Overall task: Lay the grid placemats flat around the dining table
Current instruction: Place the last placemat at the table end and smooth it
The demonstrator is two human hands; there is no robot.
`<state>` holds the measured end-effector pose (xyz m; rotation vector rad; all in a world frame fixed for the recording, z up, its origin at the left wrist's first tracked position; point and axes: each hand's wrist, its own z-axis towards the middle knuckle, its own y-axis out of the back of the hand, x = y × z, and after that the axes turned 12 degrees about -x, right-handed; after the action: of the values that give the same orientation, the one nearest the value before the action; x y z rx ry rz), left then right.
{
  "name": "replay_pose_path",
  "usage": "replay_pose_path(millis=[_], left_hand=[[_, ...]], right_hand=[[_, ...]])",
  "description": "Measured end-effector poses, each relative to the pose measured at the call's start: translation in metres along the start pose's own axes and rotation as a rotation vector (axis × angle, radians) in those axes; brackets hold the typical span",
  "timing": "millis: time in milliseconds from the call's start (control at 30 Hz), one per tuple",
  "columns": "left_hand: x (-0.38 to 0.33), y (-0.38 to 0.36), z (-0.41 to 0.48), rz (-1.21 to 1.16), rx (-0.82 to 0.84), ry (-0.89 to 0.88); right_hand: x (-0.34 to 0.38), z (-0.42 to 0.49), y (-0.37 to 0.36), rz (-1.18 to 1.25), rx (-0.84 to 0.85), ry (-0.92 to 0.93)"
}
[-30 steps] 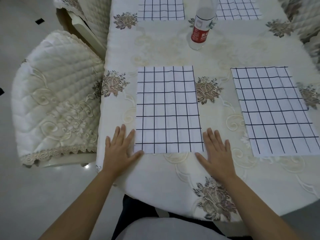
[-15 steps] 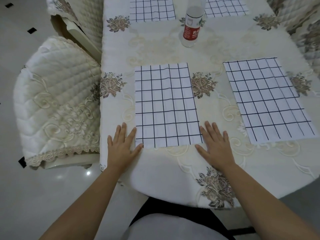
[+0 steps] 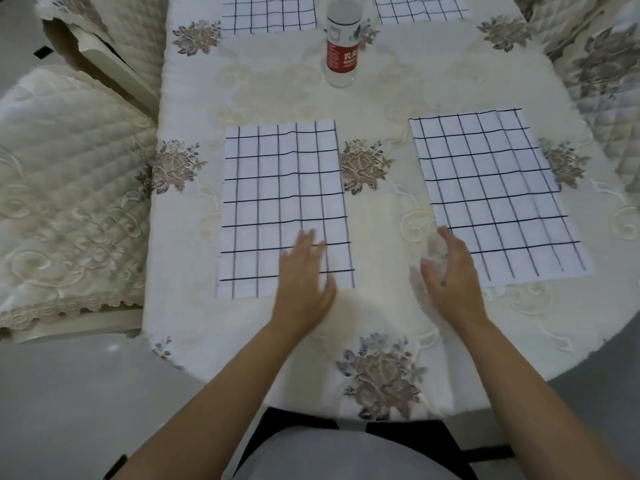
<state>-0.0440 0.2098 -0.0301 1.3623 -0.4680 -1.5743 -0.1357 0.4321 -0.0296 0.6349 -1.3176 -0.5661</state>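
Two white placemats with a black grid lie flat on the near half of the table: the near left placemat [image 3: 284, 209] and the near right placemat [image 3: 495, 199]. Two more show at the far edge, the far left placemat [image 3: 268, 13] and the far right placemat [image 3: 420, 8]. My left hand [image 3: 304, 278], fingers straight, lies over the near right corner of the left placemat. My right hand [image 3: 450, 275], blurred and with loosely spread fingers, is at the near left corner of the right placemat. Neither hand holds anything.
The table carries a cream tablecloth [image 3: 374, 368] with embroidered flowers. A clear water bottle [image 3: 342, 46] with a red label stands in the far middle. Quilted chairs stand at the left [image 3: 69, 188] and the right [image 3: 602, 84].
Both hands left the two sides of the left placemat and moved right. The left now lies over that placemat's near right corner, the right has reached the right placemat's near left corner.
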Motion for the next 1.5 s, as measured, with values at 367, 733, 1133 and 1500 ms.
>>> replay_pose_path(millis=[367,733,1133,1500], left_hand=[[-0.126,-0.129,0.044,0.228,0.475,-0.046],[-0.120,-0.142,0.037,0.307,0.342,-0.125],[-0.120,-0.143,0.038,0.311,0.270,-0.073],[-0.144,-0.160,0.097,0.118,-0.006,0.002]], right_hand=[[-0.153,0.087,0.125,-0.385,0.098,0.064],[-0.187,0.088,0.124,-0.524,0.190,0.162],[-0.191,0.090,0.122,-0.539,0.166,0.194],[-0.132,0.138,0.102,-0.128,0.018,0.084]])
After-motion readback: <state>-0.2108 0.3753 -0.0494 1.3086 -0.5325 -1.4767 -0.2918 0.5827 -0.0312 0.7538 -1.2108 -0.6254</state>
